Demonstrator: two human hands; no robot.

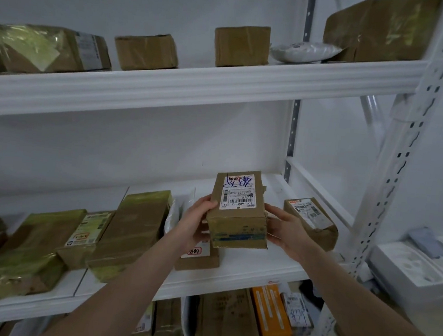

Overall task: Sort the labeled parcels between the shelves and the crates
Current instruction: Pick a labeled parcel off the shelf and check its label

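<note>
A bare white strip of the middle shelf [246,262] is lying open under and in front of the held parcel [238,210], and more bare shelf is running back to the wall behind it. The left hand [196,225] and right hand [287,231] are gripping that parcel's sides, filling the gap between a flat labelled parcel [198,260] below the left hand and a small brown parcel [315,225] just beside the right hand. Long taped parcels [133,229] are crowding the shelf's left half. The upper shelf beam [195,89] is closing off the space overhead, and a perforated upright [392,184] is bounding the right end.
</note>
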